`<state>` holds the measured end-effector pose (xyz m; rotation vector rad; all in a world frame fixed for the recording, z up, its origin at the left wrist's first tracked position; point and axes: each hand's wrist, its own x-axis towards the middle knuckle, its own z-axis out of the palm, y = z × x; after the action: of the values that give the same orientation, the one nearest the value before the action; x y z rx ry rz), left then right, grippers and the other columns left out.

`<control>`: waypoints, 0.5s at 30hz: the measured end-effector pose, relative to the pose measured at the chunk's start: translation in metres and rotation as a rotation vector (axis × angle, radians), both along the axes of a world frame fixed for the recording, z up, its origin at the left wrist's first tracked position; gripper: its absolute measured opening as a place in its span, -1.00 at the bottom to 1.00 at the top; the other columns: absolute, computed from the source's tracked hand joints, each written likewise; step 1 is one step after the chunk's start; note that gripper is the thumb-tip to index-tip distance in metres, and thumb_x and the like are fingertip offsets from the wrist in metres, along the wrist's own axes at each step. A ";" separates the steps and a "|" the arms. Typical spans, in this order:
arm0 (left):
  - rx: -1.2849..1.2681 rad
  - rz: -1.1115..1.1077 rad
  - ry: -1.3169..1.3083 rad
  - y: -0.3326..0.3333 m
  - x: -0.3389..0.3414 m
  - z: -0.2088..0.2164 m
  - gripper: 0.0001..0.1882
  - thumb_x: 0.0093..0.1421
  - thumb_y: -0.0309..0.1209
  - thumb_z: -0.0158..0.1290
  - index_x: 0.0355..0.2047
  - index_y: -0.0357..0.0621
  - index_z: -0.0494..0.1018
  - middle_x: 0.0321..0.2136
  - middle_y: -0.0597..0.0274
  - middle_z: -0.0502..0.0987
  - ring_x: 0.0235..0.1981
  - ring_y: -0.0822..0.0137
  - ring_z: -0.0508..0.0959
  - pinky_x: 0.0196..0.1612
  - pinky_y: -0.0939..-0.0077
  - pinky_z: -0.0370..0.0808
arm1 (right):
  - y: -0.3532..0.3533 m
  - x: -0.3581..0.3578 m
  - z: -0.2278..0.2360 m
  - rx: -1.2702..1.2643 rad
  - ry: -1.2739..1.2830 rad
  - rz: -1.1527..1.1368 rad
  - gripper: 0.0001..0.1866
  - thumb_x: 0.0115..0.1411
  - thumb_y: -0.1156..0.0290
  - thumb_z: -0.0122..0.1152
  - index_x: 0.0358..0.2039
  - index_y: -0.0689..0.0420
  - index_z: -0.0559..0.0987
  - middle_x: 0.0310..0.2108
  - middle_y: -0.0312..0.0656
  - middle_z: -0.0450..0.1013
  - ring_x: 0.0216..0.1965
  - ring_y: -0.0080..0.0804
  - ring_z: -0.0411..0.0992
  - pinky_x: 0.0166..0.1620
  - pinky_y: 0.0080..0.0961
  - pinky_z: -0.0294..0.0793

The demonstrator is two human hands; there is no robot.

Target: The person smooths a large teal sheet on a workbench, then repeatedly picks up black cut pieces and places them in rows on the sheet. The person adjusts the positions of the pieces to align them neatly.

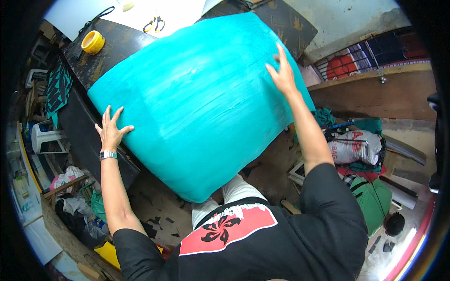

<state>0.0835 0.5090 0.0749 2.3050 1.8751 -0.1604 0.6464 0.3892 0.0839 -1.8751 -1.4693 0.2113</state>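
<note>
A large teal sheet (pixel 187 103) lies over the dark table and hangs down past its near edge toward my legs. It looks smooth, with a pale glare across its middle. My left hand (pixel 112 129) rests at the sheet's left edge, fingers spread, with a watch on the wrist. Over the right part of the sheet is my right hand (pixel 282 75), its fingers stretched and apart. Whether the right hand touches the sheet or hovers just above it, I cannot tell. Neither hand grips anything.
On the dark table (pixel 112 56) stand a yellow round tub (pixel 93 42) and yellow-black scissors (pixel 153 24). A white stool (pixel 47 137) and bags crowd the left. A white sack (pixel 358 147) and a green bag (pixel 372 201) lie at right. Dark scraps litter the floor.
</note>
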 end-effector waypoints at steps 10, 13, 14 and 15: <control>0.321 -0.068 -0.162 0.008 -0.003 -0.023 -0.33 -0.09 -0.48 0.34 0.09 0.19 0.48 0.06 0.30 0.41 0.08 0.23 0.42 0.15 0.10 0.26 | -0.090 -0.059 -0.002 -0.127 0.112 -0.210 -0.06 0.11 0.46 0.32 0.43 0.02 0.03 0.22 0.09 0.30 0.13 -0.04 0.37 0.12 -0.16 0.41; 0.253 -0.045 -0.275 -0.007 0.013 -0.043 -0.60 0.22 -0.47 0.02 0.10 0.04 0.45 0.05 0.21 0.43 0.11 0.14 0.42 0.15 0.05 0.28 | -0.042 -0.046 0.002 -0.137 0.166 -0.174 -0.04 0.10 0.44 0.35 0.44 -0.01 0.03 0.20 0.11 0.31 0.12 -0.05 0.38 0.12 -0.18 0.43; 0.238 0.014 -0.283 -0.016 0.019 -0.048 -0.61 0.27 -0.39 0.00 0.12 0.02 0.43 0.08 0.19 0.41 0.13 0.13 0.41 0.18 -0.01 0.26 | -0.020 -0.036 0.004 -0.109 0.179 -0.144 -0.04 0.09 0.43 0.36 0.44 -0.02 0.03 0.20 0.13 0.31 0.12 -0.04 0.39 0.12 -0.18 0.44; 0.259 0.045 -0.308 -0.023 0.026 -0.051 -0.61 0.32 -0.32 -0.03 0.16 0.02 0.40 0.12 0.15 0.38 0.16 0.10 0.39 0.21 -0.09 0.21 | 0.006 -0.025 0.005 -0.108 0.170 -0.148 -0.03 0.08 0.41 0.38 0.43 -0.02 0.03 0.20 0.14 0.30 0.13 -0.02 0.38 0.13 -0.17 0.42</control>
<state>0.1098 0.4865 0.0241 2.2779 1.8751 0.4427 0.6217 0.3950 0.0889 -1.9902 -1.2210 0.3755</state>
